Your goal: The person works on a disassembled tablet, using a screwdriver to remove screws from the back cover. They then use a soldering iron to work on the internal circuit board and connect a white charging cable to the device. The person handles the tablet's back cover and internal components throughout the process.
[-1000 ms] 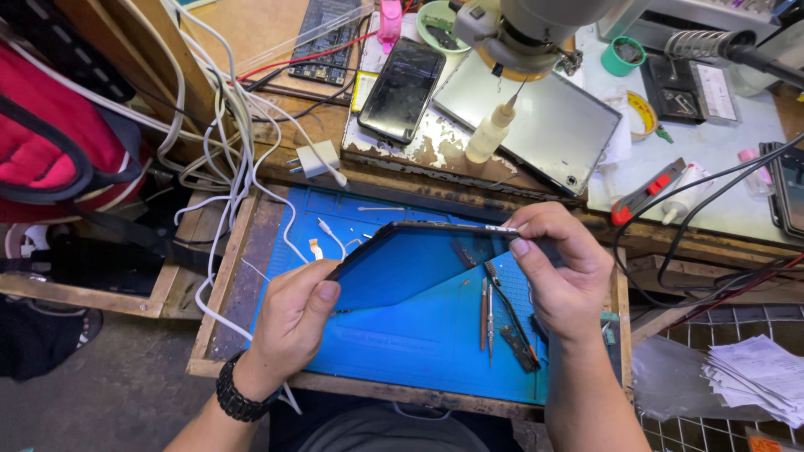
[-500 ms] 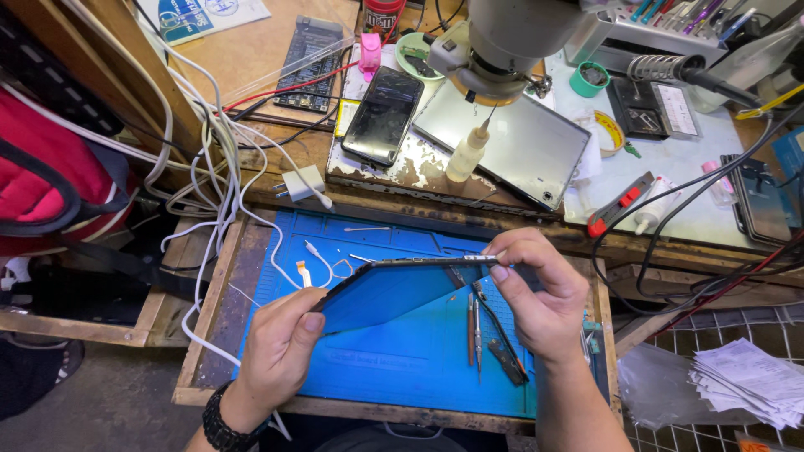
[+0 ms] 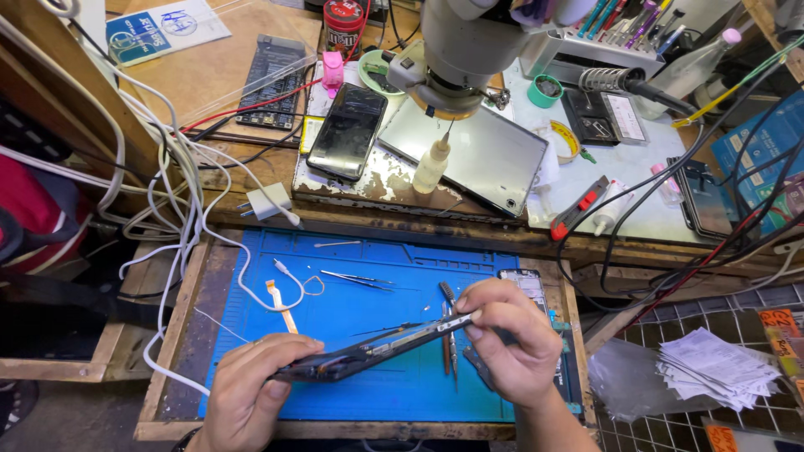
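Both hands are closed on a dark, thin phone panel (image 3: 377, 345) held edge-on above the blue work mat (image 3: 377, 276): the left hand (image 3: 251, 393) pinches its near-left end with fingers curled over the top edge, while the right hand (image 3: 511, 339) grips the far-right end between thumb and fingertips. Doing this well probably means keeping the grip light and even at both ends — no twisting, since a panel this thin looks likely to flex or crack. The tweezers (image 3: 356, 279) beyond the left hand and the slim tools (image 3: 450, 335) just under the right hand lie close enough to snag — better to keep the panel lifted clear of them.
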